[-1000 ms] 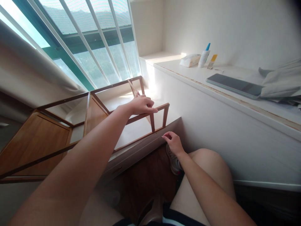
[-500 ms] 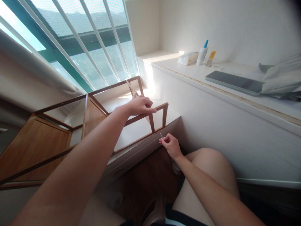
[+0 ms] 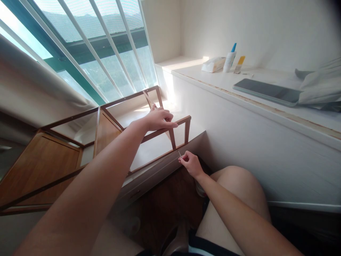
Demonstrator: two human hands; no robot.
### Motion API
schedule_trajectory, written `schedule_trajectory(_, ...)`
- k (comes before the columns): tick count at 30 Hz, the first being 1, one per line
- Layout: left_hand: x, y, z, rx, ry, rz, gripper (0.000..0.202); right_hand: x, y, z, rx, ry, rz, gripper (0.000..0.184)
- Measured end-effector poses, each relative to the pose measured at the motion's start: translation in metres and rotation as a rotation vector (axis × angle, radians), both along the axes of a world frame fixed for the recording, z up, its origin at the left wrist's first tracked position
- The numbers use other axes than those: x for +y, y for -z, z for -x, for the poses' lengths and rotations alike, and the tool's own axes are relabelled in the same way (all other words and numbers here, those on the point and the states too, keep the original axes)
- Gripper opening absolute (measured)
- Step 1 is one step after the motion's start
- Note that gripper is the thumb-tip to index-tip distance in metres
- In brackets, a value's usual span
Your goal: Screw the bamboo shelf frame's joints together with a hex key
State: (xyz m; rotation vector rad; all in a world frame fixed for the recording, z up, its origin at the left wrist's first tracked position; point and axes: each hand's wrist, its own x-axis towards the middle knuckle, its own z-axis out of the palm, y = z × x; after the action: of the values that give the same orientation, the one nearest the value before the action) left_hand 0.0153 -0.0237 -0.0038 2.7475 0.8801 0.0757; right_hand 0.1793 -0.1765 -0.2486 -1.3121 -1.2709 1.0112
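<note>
A brown wooden frame rack [image 3: 80, 149] lies tipped over on the low white ledge below the window. My left hand [image 3: 158, 119] rests on one of its upper rails, fingers curled over the bar. Lower down, my right hand [image 3: 189, 164] pinches a thin silvery pin-like piece [image 3: 179, 154] and holds its tip against the bottom corner of the rack's end frame [image 3: 181, 133]. What exactly the small piece is cannot be made out. My bare knee [image 3: 234, 185] sits just right of that hand.
A white counter [image 3: 239, 103] runs along the right with a dark tablet [image 3: 269, 91], a tissue pack [image 3: 211, 64], two small tubes [image 3: 230, 58] and grey cloth [image 3: 319, 87] on it. Window bars [image 3: 106, 53] stand at the upper left. Dark wood floor [image 3: 165, 206] lies below.
My right hand has shifted left and slightly down toward the rack's bottom corner with the thin piece. The left hand has stayed on the rail.
</note>
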Motion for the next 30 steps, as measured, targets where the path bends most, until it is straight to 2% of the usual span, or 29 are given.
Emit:
schedule_trajectory(8,0.001,0.001,0.0,-0.01,0.005,-0.008,0.045,0.002,-0.003,0.002,-0.056,-0.011,-0.027,0.017)
schedule_trajectory(16,-0.002,0.001,0.0,-0.015,-0.022,0.005,0.042,0.004,-0.016,-0.009,-0.366,-0.099,-0.101,0.016)
schedule_trajectory(22,-0.002,0.0,-0.001,-0.013,-0.029,0.01,0.045,0.011,-0.023,-0.023,-0.498,-0.085,-0.129,0.016)
schedule_trajectory(25,-0.002,0.0,-0.001,-0.019,-0.03,0.013,0.045,0.013,-0.024,-0.025,-0.448,-0.051,-0.12,0.015)
schedule_trajectory(30,-0.001,0.001,-0.001,-0.029,-0.027,0.003,0.05,0.01,-0.015,-0.016,-0.163,0.046,0.0,0.016)
